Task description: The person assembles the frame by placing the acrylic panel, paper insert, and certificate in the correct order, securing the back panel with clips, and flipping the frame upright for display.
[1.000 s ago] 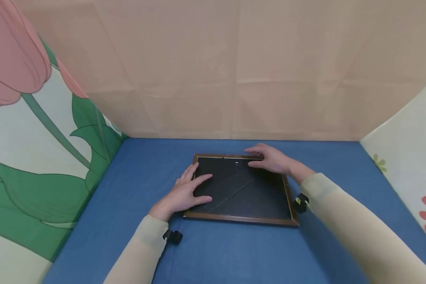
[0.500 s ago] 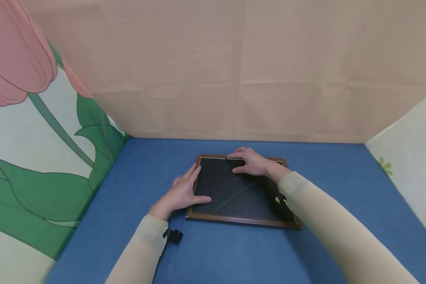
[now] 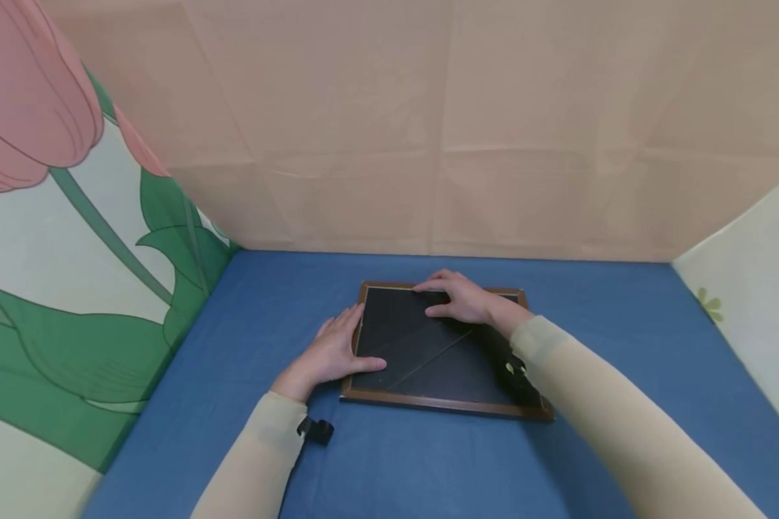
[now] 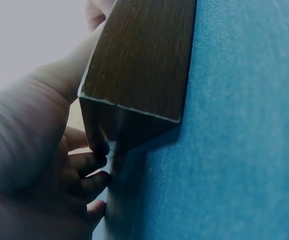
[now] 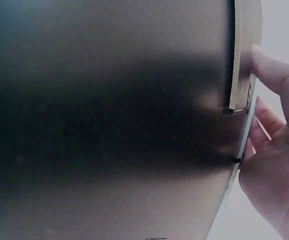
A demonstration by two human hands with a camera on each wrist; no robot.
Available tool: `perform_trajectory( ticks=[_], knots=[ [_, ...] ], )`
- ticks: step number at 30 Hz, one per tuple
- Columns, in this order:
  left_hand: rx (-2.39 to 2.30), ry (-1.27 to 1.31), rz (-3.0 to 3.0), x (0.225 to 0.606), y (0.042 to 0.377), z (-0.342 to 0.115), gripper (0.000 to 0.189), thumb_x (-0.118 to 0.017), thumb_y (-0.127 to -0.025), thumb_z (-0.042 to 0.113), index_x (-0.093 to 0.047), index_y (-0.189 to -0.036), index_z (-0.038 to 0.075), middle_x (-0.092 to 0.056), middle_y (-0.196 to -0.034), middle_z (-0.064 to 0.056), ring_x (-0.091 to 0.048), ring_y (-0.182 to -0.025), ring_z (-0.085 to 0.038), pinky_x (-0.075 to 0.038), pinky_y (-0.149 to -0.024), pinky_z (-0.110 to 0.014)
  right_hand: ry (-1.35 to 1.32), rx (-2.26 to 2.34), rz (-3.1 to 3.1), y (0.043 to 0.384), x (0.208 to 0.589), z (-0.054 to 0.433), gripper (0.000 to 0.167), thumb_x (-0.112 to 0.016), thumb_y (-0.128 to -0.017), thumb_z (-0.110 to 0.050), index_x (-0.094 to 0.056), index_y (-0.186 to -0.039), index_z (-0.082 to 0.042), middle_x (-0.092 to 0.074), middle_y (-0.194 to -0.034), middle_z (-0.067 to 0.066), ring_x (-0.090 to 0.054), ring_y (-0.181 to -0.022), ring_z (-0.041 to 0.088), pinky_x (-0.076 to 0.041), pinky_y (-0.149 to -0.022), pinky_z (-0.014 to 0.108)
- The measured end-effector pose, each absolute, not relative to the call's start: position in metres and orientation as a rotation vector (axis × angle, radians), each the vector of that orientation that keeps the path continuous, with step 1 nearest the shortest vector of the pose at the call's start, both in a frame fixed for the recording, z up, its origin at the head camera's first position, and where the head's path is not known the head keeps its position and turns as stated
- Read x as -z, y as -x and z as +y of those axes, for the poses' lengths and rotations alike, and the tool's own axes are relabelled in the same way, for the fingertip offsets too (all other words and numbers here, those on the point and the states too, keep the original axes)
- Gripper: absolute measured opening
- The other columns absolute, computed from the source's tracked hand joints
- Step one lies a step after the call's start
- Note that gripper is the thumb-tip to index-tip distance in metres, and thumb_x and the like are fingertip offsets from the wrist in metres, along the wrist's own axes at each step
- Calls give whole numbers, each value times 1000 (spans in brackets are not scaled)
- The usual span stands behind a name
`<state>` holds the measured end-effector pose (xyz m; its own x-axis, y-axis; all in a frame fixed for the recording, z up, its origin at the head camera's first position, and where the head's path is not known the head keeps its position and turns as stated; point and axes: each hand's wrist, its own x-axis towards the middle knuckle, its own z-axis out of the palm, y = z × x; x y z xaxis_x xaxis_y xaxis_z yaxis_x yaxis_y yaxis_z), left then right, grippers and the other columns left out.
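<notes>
A brown wooden picture frame [image 3: 444, 405] lies back side up on the blue cloth, its black backing board [image 3: 422, 346] crossed by a thin diagonal line. My left hand [image 3: 327, 357] rests at the frame's left side, fingers along that edge and thumb extended over the board. In the left wrist view, the frame's wood-grained corner [image 4: 139, 60] stands beside that hand's fingers. My right hand [image 3: 464, 299] is at the far edge, fingertips touching the rim and thumb above the board. A small dark metal tab [image 5: 237, 160] shows at the edge in the right wrist view, near the right fingers.
Blue cloth [image 3: 285, 288] covers the table around the frame. A beige sheet [image 3: 428, 130] hangs at the back. Floral panels stand at the left [image 3: 123, 252] and right [image 3: 753, 303].
My right hand has moved left along the far edge, then stayed there. The left index finger has drawn back from the board to the left edge. The frame's place on the cloth looks the same.
</notes>
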<state>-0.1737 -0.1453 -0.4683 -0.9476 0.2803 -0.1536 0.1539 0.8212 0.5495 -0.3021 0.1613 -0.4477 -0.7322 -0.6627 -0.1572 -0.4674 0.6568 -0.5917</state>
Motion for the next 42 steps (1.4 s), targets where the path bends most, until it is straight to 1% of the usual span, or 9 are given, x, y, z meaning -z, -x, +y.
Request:
perform_trajectory(
  ticks=[9,14,18,21,24,30,37,39,42],
  knots=[
    [-819,-345,2766,467,174,-145,126,-86,-90,65,-16,-177,7,-19,-182,-16,-18,-168,-36,-7,-134,-57,939,723,2536,302,449,164,53,-75,-109,-30,-62,-159,-22,-44,-165,18,-37,-154,46,-33,-121,69],
    [-858,-378,2730,468,177,-149,123,-85,-92,62,-15,-178,8,-17,-182,-17,-15,-168,-37,-6,-134,-57,910,781,2514,301,447,169,60,-75,-109,-29,-55,-165,-22,-39,-171,19,-32,-158,46,-31,-122,71],
    [-994,-342,2659,469,176,-160,104,-74,-103,59,-16,-179,17,-15,-183,-15,-7,-169,-42,-11,-132,-64,875,827,2514,299,445,177,67,-75,-109,-31,-48,-170,-21,-34,-175,17,-28,-161,45,-30,-124,70],
    [-1137,-255,2606,470,177,-166,86,-62,-111,56,-19,-179,24,-18,-183,-12,-7,-168,-42,-16,-130,-67,876,822,2550,295,441,186,68,-75,-109,-32,-47,-170,-19,-32,-176,17,-27,-162,44,-31,-124,69],
    [-1251,-161,2584,471,180,-166,74,-57,-116,48,-24,-178,24,-23,-182,-10,-14,-168,-38,-19,-131,-64,890,821,2589,286,434,195,69,-75,-109,-32,-47,-169,-16,-32,-176,18,-27,-162,45,-31,-123,70],
    [-1346,-79,2665,474,188,-163,64,-57,-118,30,-32,-175,14,-34,-178,-11,-27,-165,-34,-25,-131,-57,868,827,2637,258,427,215,71,-76,-108,-37,-47,-169,-14,-33,-176,19,-29,-161,46,-34,-121,70],
    [-1278,-135,2689,476,191,-167,64,-59,-117,31,-35,-174,15,-33,-178,-13,-29,-164,-37,-25,-131,-58,825,756,2741,226,430,233,68,-77,-107,-35,-52,-165,-10,-41,-170,24,-39,-154,51,-39,-118,70],
    [-1295,-155,2652,476,190,-169,65,-60,-116,32,-34,-175,18,-32,-179,-11,-28,-165,-35,-25,-131,-58,824,731,2772,215,432,238,67,-78,-106,-35,-55,-163,-9,-45,-168,25,-41,-152,52,-37,-118,72],
    [-1323,-170,2604,476,190,-172,66,-61,-116,32,-34,-175,22,-31,-179,-8,-27,-165,-34,-25,-131,-59,835,708,2807,201,435,245,66,-80,-105,-34,-57,-161,-8,-49,-165,26,-42,-152,53,-29,-121,75]
  ],
)
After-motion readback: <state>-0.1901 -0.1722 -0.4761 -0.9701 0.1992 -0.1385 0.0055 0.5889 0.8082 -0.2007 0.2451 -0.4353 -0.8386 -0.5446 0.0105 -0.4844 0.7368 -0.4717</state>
